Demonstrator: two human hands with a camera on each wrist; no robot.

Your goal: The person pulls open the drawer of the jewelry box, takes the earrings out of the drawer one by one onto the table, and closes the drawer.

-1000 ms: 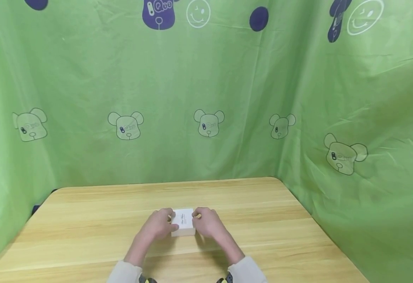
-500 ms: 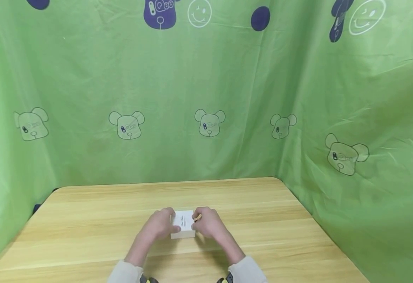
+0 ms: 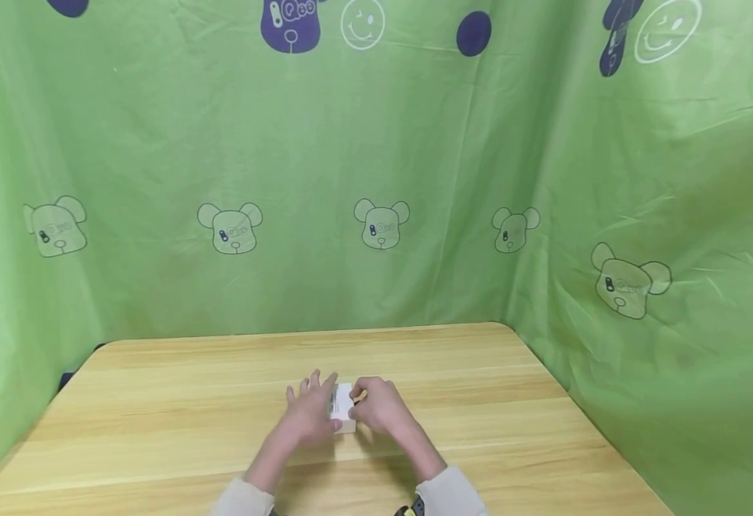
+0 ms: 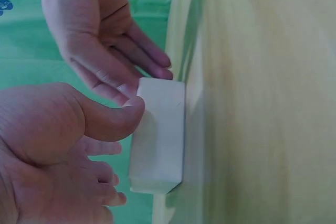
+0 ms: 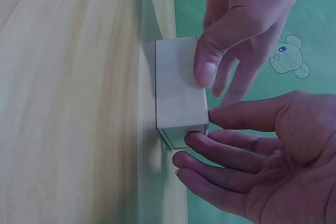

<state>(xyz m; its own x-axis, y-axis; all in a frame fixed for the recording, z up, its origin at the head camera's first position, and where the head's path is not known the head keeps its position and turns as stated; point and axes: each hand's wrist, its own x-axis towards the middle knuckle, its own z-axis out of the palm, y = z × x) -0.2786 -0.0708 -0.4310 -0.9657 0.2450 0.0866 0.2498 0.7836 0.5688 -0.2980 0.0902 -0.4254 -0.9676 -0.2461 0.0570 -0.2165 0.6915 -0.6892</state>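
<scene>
A small white box (image 3: pixel 344 407) with dark print on top rests on the wooden table, between the two hands. Over its left part lies the left hand (image 3: pixel 310 416), fingers spread and raised, hiding some of the print. The left thumb (image 4: pixel 113 121) reaches the near upper edge of the box in the left wrist view. At the right end is the right hand (image 3: pixel 379 407), with bent thumb and index finger pinching there. In the right wrist view, right fingertips (image 5: pixel 195 139) touch the end face of the white box (image 5: pixel 181 82).
The light wooden table (image 3: pixel 157 401) extends on all sides of the box. Green curtains (image 3: pixel 312 158) printed with bear heads stand behind the table and along both sides.
The left hand has let go of the box's left end, spread its fingers and shifted right over the top. The right hand and the box stay nearly in place.
</scene>
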